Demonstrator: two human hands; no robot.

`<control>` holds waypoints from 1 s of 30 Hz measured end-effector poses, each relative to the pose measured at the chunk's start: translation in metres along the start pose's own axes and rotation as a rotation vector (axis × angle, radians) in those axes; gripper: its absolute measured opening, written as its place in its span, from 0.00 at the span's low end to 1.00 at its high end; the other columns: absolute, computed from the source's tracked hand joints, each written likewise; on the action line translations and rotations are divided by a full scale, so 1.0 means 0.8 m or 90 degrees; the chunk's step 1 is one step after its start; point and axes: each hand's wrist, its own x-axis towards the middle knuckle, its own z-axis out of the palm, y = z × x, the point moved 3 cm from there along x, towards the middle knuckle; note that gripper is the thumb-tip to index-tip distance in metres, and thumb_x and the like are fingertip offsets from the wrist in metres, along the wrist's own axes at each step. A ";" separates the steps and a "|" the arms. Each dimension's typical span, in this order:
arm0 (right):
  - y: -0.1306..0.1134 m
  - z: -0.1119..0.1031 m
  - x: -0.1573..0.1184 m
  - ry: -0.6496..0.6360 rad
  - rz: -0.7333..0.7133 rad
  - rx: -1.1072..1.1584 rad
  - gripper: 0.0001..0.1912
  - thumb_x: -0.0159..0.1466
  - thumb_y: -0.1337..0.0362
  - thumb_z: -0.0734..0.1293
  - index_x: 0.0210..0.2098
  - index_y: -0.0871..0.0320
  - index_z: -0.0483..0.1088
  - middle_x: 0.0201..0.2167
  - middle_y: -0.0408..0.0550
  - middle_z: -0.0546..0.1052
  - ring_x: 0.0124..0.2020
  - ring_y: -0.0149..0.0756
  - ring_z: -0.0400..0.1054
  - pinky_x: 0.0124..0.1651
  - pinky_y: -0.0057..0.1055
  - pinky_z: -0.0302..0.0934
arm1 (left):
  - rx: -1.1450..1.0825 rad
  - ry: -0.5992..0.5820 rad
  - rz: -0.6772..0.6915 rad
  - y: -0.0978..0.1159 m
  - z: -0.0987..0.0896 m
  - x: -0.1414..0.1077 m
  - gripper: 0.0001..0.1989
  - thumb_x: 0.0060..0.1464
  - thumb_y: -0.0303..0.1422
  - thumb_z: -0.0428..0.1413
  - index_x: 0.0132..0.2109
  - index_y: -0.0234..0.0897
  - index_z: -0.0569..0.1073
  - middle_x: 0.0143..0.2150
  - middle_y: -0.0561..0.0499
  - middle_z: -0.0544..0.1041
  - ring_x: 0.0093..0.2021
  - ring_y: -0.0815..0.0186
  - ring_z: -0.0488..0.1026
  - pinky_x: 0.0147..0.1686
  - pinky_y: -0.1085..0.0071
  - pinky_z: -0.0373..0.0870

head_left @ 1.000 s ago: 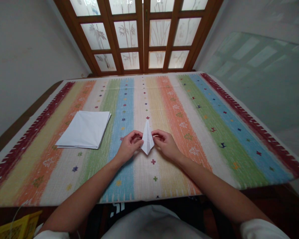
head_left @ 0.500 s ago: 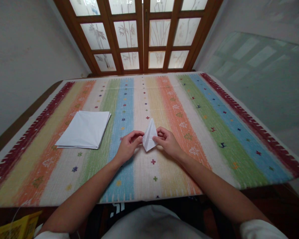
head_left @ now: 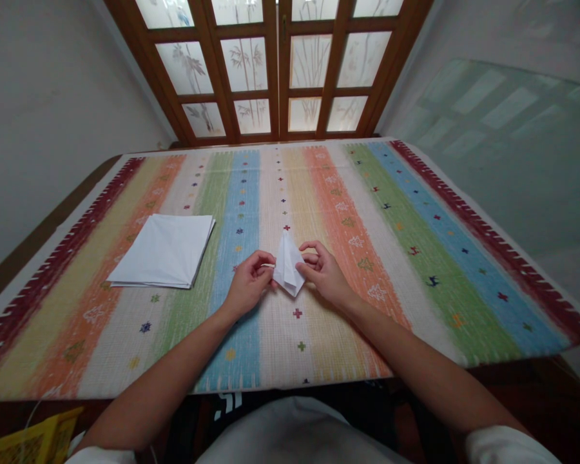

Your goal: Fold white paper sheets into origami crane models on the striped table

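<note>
Two bare hands hold between them one small, pointed white folded paper (head_left: 287,267) over a striped woven cloth (head_left: 406,290). The left hand (head_left: 248,283) pinches its edge with closed fingers; the right hand (head_left: 325,276) touches it, fingers half open. A flat stack of white paper (head_left: 162,251) lies further left.

The left hand (head_left: 249,282) hides part of the folded paper (head_left: 290,274); the frame's edges cut off the yellow object (head_left: 33,443) and wooden window (head_left: 275,71)

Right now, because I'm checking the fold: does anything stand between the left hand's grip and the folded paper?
Nothing visible does: the left hand is directly against the left edge of the folded white paper.
</note>
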 end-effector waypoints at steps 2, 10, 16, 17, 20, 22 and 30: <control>0.002 0.000 0.001 -0.001 0.003 -0.003 0.24 0.60 0.55 0.77 0.49 0.50 0.64 0.35 0.41 0.80 0.32 0.35 0.75 0.33 0.28 0.64 | 0.034 -0.004 -0.008 0.000 0.000 -0.001 0.07 0.57 0.33 0.61 0.41 0.37 0.74 0.36 0.53 0.77 0.26 0.71 0.76 0.29 0.75 0.74; 0.000 0.004 -0.003 -0.004 -0.039 -0.076 0.25 0.62 0.59 0.74 0.55 0.50 0.65 0.35 0.40 0.79 0.32 0.33 0.75 0.35 0.29 0.66 | 0.101 -0.021 -0.034 -0.001 0.001 -0.003 0.17 0.56 0.42 0.65 0.47 0.34 0.80 0.40 0.46 0.83 0.36 0.62 0.81 0.39 0.65 0.80; 0.000 0.007 -0.006 -0.007 -0.050 -0.119 0.25 0.62 0.61 0.74 0.57 0.51 0.66 0.35 0.41 0.80 0.32 0.33 0.76 0.34 0.28 0.67 | 0.123 0.001 -0.008 -0.002 -0.001 -0.003 0.15 0.51 0.40 0.69 0.40 0.35 0.77 0.42 0.46 0.82 0.38 0.63 0.80 0.38 0.68 0.78; 0.001 0.006 -0.005 -0.007 -0.050 -0.120 0.25 0.62 0.61 0.73 0.58 0.51 0.66 0.36 0.42 0.80 0.32 0.33 0.76 0.35 0.29 0.68 | 0.115 0.001 -0.015 -0.002 0.000 -0.002 0.15 0.51 0.39 0.69 0.41 0.35 0.77 0.42 0.47 0.82 0.37 0.64 0.80 0.38 0.69 0.78; 0.003 0.003 -0.003 -0.006 -0.048 -0.129 0.26 0.63 0.61 0.73 0.58 0.52 0.67 0.35 0.42 0.80 0.33 0.34 0.77 0.36 0.30 0.69 | 0.084 0.006 -0.039 -0.005 0.000 -0.001 0.15 0.52 0.37 0.68 0.42 0.36 0.74 0.41 0.48 0.82 0.37 0.64 0.81 0.38 0.70 0.77; 0.005 0.000 -0.002 -0.003 -0.045 -0.141 0.26 0.63 0.61 0.73 0.59 0.52 0.67 0.36 0.43 0.80 0.34 0.35 0.77 0.36 0.30 0.70 | 0.068 0.020 -0.037 -0.006 0.000 0.000 0.16 0.52 0.35 0.68 0.44 0.37 0.73 0.43 0.48 0.81 0.37 0.66 0.81 0.37 0.72 0.77; 0.008 -0.004 -0.001 -0.032 -0.054 -0.178 0.29 0.64 0.63 0.72 0.64 0.53 0.69 0.49 0.52 0.83 0.42 0.38 0.80 0.45 0.34 0.73 | 0.050 -0.014 -0.018 -0.005 0.000 -0.002 0.26 0.58 0.35 0.64 0.62 0.40 0.69 0.50 0.45 0.78 0.38 0.66 0.81 0.32 0.74 0.76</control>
